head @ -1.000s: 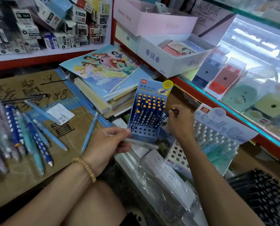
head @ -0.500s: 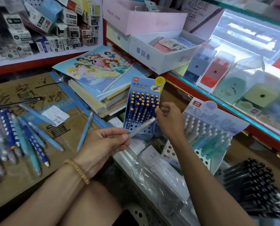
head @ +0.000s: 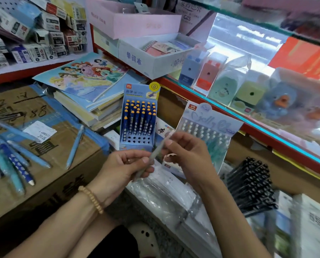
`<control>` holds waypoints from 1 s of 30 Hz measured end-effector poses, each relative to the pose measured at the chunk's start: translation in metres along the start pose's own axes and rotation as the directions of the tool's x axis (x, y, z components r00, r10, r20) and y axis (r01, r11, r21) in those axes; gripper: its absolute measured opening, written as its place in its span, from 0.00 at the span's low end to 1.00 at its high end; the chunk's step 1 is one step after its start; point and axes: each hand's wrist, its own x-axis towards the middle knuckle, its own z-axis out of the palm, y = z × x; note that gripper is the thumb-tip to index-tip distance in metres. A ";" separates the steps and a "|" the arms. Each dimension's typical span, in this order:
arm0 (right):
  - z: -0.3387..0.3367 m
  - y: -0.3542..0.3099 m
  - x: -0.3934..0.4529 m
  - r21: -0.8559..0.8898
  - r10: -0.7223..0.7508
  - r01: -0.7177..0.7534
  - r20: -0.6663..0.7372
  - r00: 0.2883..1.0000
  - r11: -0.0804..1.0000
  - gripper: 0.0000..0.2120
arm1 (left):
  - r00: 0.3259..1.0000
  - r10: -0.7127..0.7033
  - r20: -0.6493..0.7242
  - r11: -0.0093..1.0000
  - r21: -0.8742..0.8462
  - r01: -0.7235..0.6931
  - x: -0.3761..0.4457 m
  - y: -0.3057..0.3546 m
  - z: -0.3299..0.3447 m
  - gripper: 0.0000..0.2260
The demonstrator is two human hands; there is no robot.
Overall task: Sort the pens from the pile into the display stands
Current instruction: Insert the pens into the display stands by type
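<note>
Head view: I'm holding a pale grey pen (head: 156, 154) slantwise at the middle of the frame, my left hand (head: 122, 170) pinching its lower end between thumb and fingertips, my right hand (head: 189, 155) pinching the upper end, fingers curled. Open room between my hands and the stands is narrow. Just above the pen stands the blue stand (head: 138, 118), a tall card box, dark blue pens with orange caps in its back rows, bare round holes in front. Beside it on the right leans the pale stand (head: 205, 131), white-capped pens in rows. At left of the frame the pile of pens (head: 12, 159) lies spread on a brown cardboard box (head: 53, 155), smooth blue and dotted barrels. Lower right, black pens (head: 250, 185) lie bundled. Clear plastic-wrapped packs (head: 174, 198) sit under my hands. A red-edged glass counter (head: 248, 125) runs diagonally at right.
</note>
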 end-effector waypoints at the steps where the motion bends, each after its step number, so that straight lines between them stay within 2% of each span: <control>1: -0.006 -0.003 -0.004 -0.034 -0.018 0.018 -0.018 1.000 0.999 0.01 | 1.000 -0.009 0.018 1.000 0.004 0.009 0.000 -0.001 0.006 0.10; 5: -0.036 -0.020 -0.017 -0.178 -0.126 0.090 -0.201 0.972 0.980 0.03 | 1.000 -0.015 -0.006 0.988 0.151 0.016 0.006 -0.014 0.031 0.04; 8: -0.063 -0.027 -0.013 -0.267 -0.263 0.166 -0.387 0.884 0.949 0.02 | 0.996 -0.013 -0.085 0.968 0.248 0.034 0.016 -0.028 0.040 0.07; 11: -0.080 -0.014 -0.003 -0.451 -0.377 0.153 -0.464 0.801 0.879 0.03 | 0.986 0.012 -0.163 0.943 0.330 0.043 0.023 -0.040 0.046 0.08; 14: -0.082 0.004 0.007 -0.554 -0.410 0.098 -0.474 0.779 0.826 0.04 | 0.973 0.073 -0.221 0.903 0.428 0.029 0.023 -0.049 0.048 0.09; 18: -0.081 0.021 0.017 -0.569 -0.397 0.055 -0.498 0.771 0.820 0.03 | 0.965 0.063 -0.255 0.906 0.421 0.052 0.019 -0.058 0.045 0.07; 23: -0.083 0.033 0.026 -0.607 -0.368 0.008 -0.471 0.802 0.795 0.04 | 0.967 0.080 -0.243 0.890 0.454 0.040 0.015 -0.062 0.041 0.06; 27: -0.078 0.047 0.028 -0.676 -0.343 -0.020 -0.399 0.851 0.737 0.03 | 0.971 0.080 -0.225 0.875 0.482 0.040 0.013 -0.064 0.041 0.07; 30: -0.072 0.057 0.029 -0.723 -0.366 -0.037 -0.392 0.844 0.690 0.05 | 0.977 0.069 -0.202 0.866 0.499 0.042 0.012 -0.066 0.041 0.07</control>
